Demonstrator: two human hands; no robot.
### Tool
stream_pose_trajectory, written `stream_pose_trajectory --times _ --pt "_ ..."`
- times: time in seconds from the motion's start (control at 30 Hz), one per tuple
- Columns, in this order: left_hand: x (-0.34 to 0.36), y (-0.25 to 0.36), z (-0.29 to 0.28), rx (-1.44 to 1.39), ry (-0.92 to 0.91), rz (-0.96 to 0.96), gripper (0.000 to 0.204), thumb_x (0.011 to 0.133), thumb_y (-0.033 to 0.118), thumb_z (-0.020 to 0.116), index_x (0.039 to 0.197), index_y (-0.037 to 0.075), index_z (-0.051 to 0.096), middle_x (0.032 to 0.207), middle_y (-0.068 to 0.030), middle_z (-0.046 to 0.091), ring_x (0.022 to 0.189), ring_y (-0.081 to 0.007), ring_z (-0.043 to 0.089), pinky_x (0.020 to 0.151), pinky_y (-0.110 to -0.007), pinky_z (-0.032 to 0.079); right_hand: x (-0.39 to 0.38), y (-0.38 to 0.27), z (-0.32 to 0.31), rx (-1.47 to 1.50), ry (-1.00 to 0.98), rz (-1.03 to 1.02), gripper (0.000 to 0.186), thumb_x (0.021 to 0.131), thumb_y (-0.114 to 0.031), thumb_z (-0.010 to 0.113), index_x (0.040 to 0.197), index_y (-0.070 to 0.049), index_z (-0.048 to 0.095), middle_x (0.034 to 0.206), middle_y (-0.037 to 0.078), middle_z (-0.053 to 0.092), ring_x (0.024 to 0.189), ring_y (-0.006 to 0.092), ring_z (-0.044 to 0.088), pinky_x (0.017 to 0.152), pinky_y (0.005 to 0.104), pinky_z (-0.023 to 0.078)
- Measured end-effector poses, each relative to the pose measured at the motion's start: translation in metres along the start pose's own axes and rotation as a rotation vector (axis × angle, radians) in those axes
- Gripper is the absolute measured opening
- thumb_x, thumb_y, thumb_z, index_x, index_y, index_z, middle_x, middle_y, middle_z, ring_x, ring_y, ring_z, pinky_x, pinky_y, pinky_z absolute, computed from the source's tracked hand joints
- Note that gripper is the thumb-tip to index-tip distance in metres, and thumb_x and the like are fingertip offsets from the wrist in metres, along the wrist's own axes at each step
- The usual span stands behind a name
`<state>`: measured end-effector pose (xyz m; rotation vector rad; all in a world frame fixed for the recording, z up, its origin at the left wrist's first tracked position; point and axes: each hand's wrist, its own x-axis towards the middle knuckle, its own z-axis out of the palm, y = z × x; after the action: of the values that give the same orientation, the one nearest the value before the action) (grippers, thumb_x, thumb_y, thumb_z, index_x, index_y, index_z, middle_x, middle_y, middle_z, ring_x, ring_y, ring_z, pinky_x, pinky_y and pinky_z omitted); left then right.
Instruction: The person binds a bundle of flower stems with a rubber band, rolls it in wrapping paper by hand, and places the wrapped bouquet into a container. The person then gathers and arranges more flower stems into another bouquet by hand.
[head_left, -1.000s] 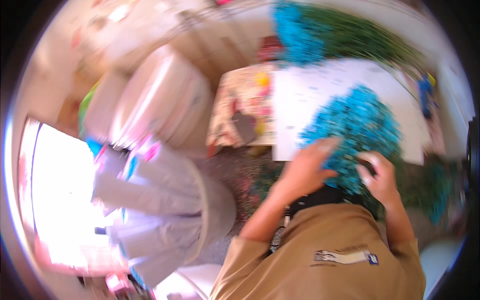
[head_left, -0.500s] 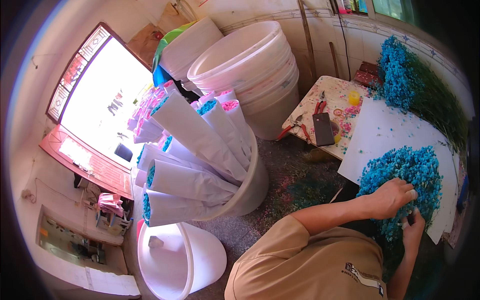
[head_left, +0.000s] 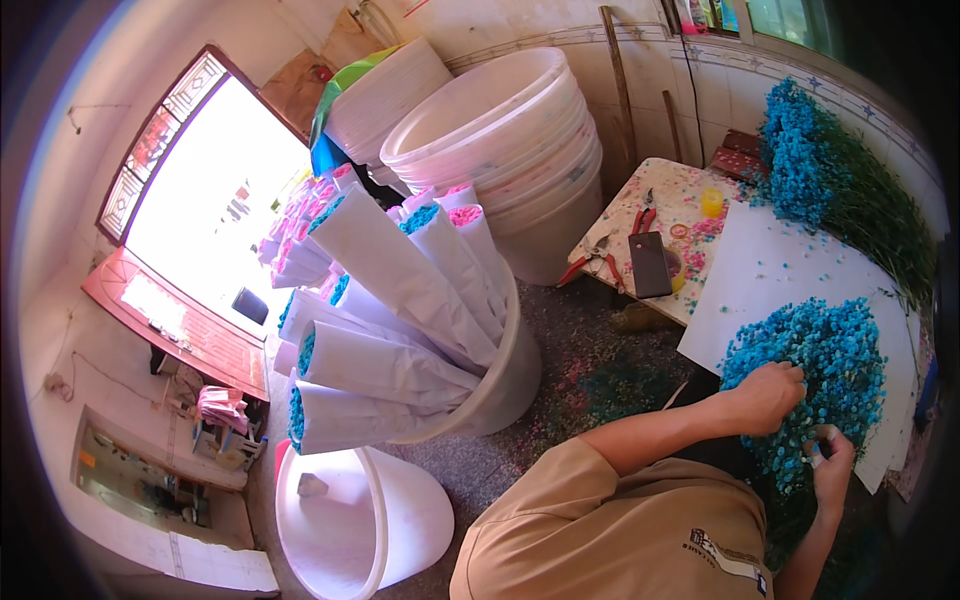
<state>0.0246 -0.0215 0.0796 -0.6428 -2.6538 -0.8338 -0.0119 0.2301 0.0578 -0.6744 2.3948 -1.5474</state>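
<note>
A full bunch of small blue dyed flowers (head_left: 840, 350), like baby's breath, lies at my front on the white sheet (head_left: 720, 300), its lower part hanging over the near edge. My left hand (head_left: 768, 400) is closed on the left side of this bunch, fingers curled into the blossoms. Just below and to its right, my right hand (head_left: 832, 468) is at the lower blossoms with thumb and finger bent together. What sits between those fingertips is too small to make out. The stems under the bunch are mostly hidden in shadow.
On the worktable (head_left: 640, 190) lie red-handled pruners (head_left: 597, 262), red-handled pliers (head_left: 648, 215) and a dark phone (head_left: 651, 265). Another blue bunch (head_left: 795, 150) rests behind. To the left stand a tub (head_left: 520, 370) of paper-wrapped bunches, a white bucket (head_left: 420, 510) and stacked tubs (head_left: 540, 170).
My hands have drawn apart: the left has moved left off the middle of the bunch, and the right has shifted slightly right and down. The blue bunch stays in place.
</note>
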Motion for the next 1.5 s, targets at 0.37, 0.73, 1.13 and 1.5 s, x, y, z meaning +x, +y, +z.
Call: stream_pose_trajectory --times 0.37,0.73,1.13,1.5 --pt "0.006 0.008 -0.022 -0.436 -0.224 0.012 0.021 0.072 0.015 0.081 0.084 0.003 0.067 0.090 -0.0173 0.061 0.089 -0.0391 0.062 0.075 -0.048 0.049 -0.014 -0.001 -0.015 -0.281 -0.128 -0.253 0.017 0.065 0.005 0.071 0.076 0.000 0.060 0.078 0.014 0.055 0.080 0.0348 0.057 0.072 0.0404 0.046" --pt "-0.030 0.013 -0.004 -0.457 0.195 0.059 0.022 0.073 -0.011 0.071 0.089 0.001 0.061 0.085 -0.0145 0.057 0.075 -0.0321 0.058 0.063 -0.039 0.046 -0.008 0.009 -0.002 0.177 0.280 0.002 0.006 0.089 -0.006 0.067 0.089 -0.002 0.063 0.082 0.002 0.061 0.073 0.0111 0.054 0.069 0.0292 0.047" --pt "-0.094 -0.058 -0.131 -0.856 -0.033 -0.378 0.013 0.081 0.002 0.065 0.095 0.001 0.063 0.101 -0.0142 0.068 0.094 -0.0284 0.068 0.085 -0.038 0.050 -0.012 0.007 -0.006 -0.030 0.239 -0.084 0.008 0.087 -0.004 0.074 0.093 -0.002 0.068 0.089 0.007 0.070 0.082 0.0163 0.066 0.077 0.0313 0.053" --pt "-0.022 0.002 -0.061 -0.256 0.042 -0.150 0.035 0.088 -0.008 0.065 0.120 0.004 0.069 0.109 -0.0143 0.071 0.098 -0.0267 0.067 0.087 -0.035 0.052 -0.011 -0.002 -0.002 -0.018 0.222 -0.083 0.008 0.087 -0.004 0.073 0.090 -0.003 0.066 0.087 0.006 0.069 0.081 0.0174 0.067 0.077 0.0321 0.053"
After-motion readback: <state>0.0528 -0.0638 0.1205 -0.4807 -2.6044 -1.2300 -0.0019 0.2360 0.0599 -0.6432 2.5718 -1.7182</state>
